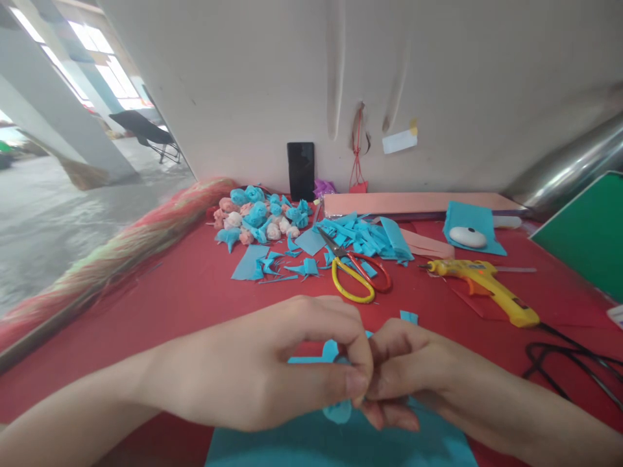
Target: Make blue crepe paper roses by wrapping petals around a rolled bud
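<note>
My left hand and my right hand meet at the front of the red table. Both have thumb and fingers pinched on a small piece of blue crepe paper, whose edges stick out above and below the fingers. Its middle is hidden behind my fingertips. Under my hands lies a larger blue paper sheet. Just beyond them rest scissors with one yellow and one red handle, blades pointing away to the left.
Blue, pink and white paper flowers are heaped at the back left, beside blue paper scraps. A yellow glue gun with a black cord lies at right. A phone leans on the wall; a white oval device rests on blue paper.
</note>
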A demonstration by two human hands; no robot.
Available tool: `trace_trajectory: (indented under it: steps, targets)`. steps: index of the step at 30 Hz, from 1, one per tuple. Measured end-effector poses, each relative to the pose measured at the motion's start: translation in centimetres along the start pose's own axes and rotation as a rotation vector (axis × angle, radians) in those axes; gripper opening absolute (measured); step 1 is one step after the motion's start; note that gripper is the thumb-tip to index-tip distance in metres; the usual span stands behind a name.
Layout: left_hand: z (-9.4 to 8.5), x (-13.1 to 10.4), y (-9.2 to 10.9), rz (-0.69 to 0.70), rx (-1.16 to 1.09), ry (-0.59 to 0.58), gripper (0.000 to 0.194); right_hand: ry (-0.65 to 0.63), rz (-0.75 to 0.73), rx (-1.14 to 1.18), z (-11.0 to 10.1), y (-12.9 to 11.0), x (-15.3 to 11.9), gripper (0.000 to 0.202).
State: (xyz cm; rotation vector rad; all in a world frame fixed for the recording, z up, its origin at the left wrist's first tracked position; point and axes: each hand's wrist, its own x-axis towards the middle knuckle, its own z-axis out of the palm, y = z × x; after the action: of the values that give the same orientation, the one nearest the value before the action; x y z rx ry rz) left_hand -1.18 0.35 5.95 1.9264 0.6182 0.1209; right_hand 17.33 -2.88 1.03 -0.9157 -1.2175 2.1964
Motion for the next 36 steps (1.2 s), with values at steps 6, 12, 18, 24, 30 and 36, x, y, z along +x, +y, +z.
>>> trace_trajectory:
  steps: [6, 12, 18, 24, 30, 36]
  targets:
    - [0.1, 0.1, -1.2, 0.093, -0.495, 0.077, 0.011, 0.016, -0.231, -0.092, -0.8, 0.3, 0.2, 0.019]
    - [0.2, 0.7, -1.6, 0.263, -0.388, 0.302, 0.018, 0.161, -0.679, -0.486, -1.7, 0.2, 0.5, 0.040]
    - [0.7, 1.2, -1.6, 0.409, -0.141, 0.401, 0.019, 0.181, -0.766, -0.648, -1.6, 0.1, 0.3, 0.034]
    - [0.5, 1.4, -2.1, 0.407, -0.175, 0.353, 0.025, 0.130, -0.738, -0.569, -1.8, 0.4, 0.7, 0.033]
    - [0.8, 2.2, -2.9, 0.433, -0.389, 0.327, 0.017, 0.068, -0.697, -0.408, -1.8, 1.1, 1.3, 0.043]
    - [1.4, 2.8, -3.4, 0.380, -0.609, 0.350, 0.013, 0.064, -0.663, -0.303, -1.3, 1.2, 0.8, 0.034]
